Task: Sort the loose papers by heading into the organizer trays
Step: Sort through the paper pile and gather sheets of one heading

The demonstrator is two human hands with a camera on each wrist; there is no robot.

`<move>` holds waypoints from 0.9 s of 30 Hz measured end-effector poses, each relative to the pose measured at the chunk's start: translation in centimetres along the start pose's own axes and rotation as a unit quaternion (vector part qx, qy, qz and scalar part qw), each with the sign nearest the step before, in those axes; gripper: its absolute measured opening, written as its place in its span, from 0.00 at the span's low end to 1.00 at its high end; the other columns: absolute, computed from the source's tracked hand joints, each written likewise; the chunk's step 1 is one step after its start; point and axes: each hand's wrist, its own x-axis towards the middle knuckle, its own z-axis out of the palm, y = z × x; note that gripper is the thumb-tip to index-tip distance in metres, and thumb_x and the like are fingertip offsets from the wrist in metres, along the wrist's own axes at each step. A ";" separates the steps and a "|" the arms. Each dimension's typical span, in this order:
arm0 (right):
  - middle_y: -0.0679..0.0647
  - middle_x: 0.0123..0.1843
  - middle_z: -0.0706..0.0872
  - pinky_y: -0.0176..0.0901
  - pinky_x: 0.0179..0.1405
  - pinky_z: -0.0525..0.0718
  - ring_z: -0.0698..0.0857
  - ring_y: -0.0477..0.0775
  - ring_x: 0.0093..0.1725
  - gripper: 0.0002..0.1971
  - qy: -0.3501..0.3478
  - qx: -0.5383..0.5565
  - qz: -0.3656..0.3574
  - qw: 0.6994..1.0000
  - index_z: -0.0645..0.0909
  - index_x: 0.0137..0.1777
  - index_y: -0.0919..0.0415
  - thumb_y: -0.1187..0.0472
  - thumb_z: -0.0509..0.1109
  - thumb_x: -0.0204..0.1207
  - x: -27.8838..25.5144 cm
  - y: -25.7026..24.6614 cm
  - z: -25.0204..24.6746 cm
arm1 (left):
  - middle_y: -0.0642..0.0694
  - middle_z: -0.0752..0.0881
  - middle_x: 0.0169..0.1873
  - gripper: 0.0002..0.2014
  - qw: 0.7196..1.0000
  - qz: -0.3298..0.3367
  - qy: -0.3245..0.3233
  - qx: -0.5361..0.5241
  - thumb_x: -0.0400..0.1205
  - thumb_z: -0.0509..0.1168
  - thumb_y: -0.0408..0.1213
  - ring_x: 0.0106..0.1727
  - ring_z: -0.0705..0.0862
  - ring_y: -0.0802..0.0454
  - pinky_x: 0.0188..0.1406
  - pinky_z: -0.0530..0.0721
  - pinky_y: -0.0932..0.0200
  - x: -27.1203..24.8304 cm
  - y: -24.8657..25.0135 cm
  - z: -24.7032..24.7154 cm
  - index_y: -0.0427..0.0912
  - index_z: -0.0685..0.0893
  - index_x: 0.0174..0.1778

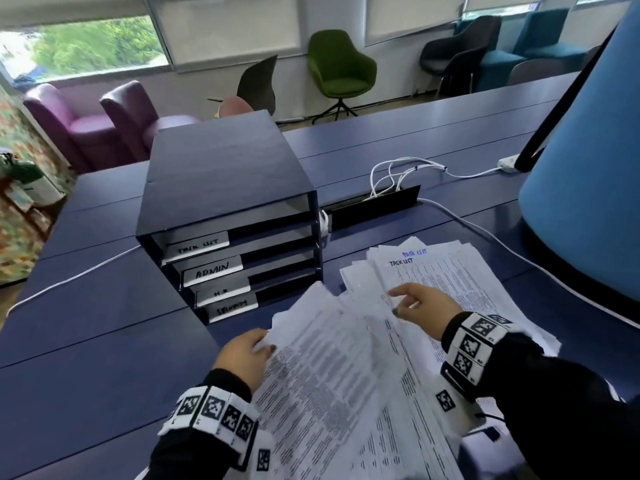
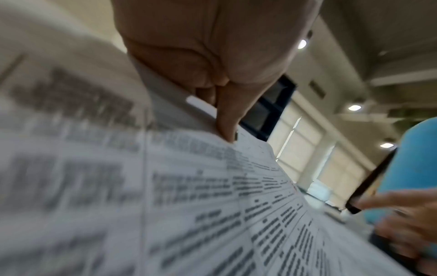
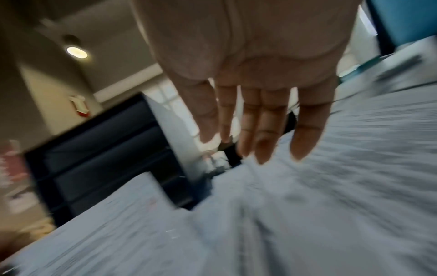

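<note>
– Blue matte desk (image 1: 104,341): what is laid out?
– Printed papers (image 1: 450,278) fanned beside the boxy four-tray organizer (image 1: 228,202).
– Hands?
– Sheaf (image 1: 322,358) pinched by left hand (image 1: 242,355); right hand (image 1: 422,303) flat-fingered over papers, nothing gripped.

The room is lit evenly by daylight from the far windows (image 1: 100,43), with round ceiling lamps (image 3: 76,52) seen lit in both wrist views. Straight lines are bowed toward the edges of the head view. The printed papers (image 2: 189,205) are smeared near the left wrist camera, and the right wrist view is streaked by motion blur.
</note>
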 end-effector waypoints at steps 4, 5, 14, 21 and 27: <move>0.57 0.61 0.82 0.44 0.47 0.81 0.83 0.56 0.46 0.19 0.063 -0.035 0.140 0.988 0.76 0.68 0.54 0.62 0.67 0.77 1.6 5.1 -2.1 | 0.42 0.79 0.65 0.21 0.996 -0.076 0.020 0.040 0.79 0.65 0.37 0.66 0.77 0.45 0.64 0.75 0.57 1.2 -2.8 1.7 0.46 0.77 0.70; 0.59 0.65 0.81 0.46 0.52 0.81 0.83 0.60 0.52 0.19 0.087 -0.041 0.163 0.982 0.76 0.69 0.54 0.65 0.64 0.78 1.9 6.2 -2.8 | 0.42 0.78 0.65 0.20 0.995 -0.076 0.045 0.056 0.78 0.65 0.38 0.66 0.77 0.44 0.66 0.75 0.55 1.4 -2.9 2.2 0.48 0.78 0.68; 0.63 0.71 0.74 0.52 0.68 0.74 0.75 0.66 0.67 0.25 0.143 -0.070 0.290 0.944 0.72 0.74 0.54 0.66 0.59 0.75 2.6 13.1 -8.2 | 0.54 0.84 0.51 0.12 0.986 0.042 -0.032 -0.161 0.80 0.64 0.32 0.50 0.81 0.60 0.53 0.75 0.70 0.6 7.7 8.1 0.50 0.87 0.53; 0.62 0.70 0.77 0.48 0.64 0.74 0.78 0.63 0.66 0.28 0.112 -0.015 0.269 0.956 0.69 0.76 0.58 0.65 0.65 0.74 3.7 15.0 -9.8 | 0.46 0.77 0.66 0.23 0.909 -0.034 -0.188 -0.369 0.80 0.63 0.25 0.67 0.77 0.51 0.60 0.74 0.64 1.8 14.4 13.6 0.42 0.74 0.72; 0.62 0.72 0.75 0.47 0.63 0.76 0.78 0.61 0.67 0.32 0.069 -0.016 0.249 0.966 0.65 0.79 0.60 0.58 0.69 0.75 4.7 16.1 -10.4 | 0.46 0.74 0.70 0.24 0.878 -0.085 -0.158 -0.444 0.82 0.57 0.21 0.65 0.76 0.50 0.58 0.76 0.61 2.6 16.8 15.6 0.42 0.67 0.74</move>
